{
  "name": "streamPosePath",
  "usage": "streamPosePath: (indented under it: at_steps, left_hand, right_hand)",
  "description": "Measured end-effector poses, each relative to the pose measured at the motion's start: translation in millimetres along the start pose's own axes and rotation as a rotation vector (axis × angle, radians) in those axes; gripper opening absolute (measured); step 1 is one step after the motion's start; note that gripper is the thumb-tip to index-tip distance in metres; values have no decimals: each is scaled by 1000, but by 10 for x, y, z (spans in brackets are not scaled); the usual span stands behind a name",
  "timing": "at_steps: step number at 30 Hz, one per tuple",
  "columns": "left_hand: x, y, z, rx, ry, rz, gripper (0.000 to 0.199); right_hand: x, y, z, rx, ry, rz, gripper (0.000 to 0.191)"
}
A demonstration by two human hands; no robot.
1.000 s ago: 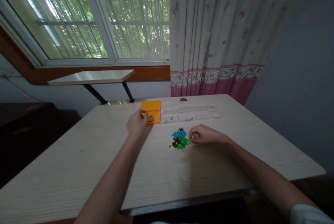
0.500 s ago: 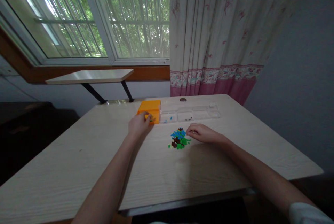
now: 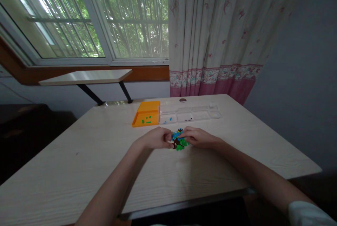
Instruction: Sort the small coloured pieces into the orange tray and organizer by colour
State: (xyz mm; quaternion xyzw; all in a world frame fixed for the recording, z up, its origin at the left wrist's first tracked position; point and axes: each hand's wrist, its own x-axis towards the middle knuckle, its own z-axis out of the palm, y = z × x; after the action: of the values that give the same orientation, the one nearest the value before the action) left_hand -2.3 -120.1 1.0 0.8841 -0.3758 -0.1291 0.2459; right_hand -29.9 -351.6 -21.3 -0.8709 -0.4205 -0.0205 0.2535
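Shifted from the orange tray (image 3: 137, 121), the left hand (image 3: 157, 138) is at the coloured pile (image 3: 181, 146) on the table (image 3: 65, 169), right hand (image 3: 198, 137) opposite, both curled, whether pinching pieces cannot be told.

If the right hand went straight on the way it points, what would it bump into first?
The right hand would probably meet the pile of coloured pieces first; whether it already touches them is unclear.

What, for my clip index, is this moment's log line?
left hand: coloured pile, left side; right hand: same pile, right side; orange tray: green pieces inside
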Motion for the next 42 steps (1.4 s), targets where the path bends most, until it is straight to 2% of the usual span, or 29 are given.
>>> streamPosePath:
  at_steps: [3, 9, 21, 29, 42]
  left_hand:
    - [7, 28, 39, -42, -29, 15, 32]
    - [66, -11, 108, -16, -73, 26, 27]
    - [79, -28, 94, -22, -42, 49, 20]
    - [113, -48, 116, -82, 109, -1, 18]
    - [123, -31, 161, -124, 186, 22, 18]
  right_hand:
    - [-5, -30, -3, 1, -11, 5, 33]
    - [1, -54, 63, -23, -24, 11, 37]
    - [8, -48, 94, -81, 12, 27, 27]
    - [11, -31, 75, -51, 60, 32, 27]
    - [8, -16, 83, -61, 61, -10, 21]
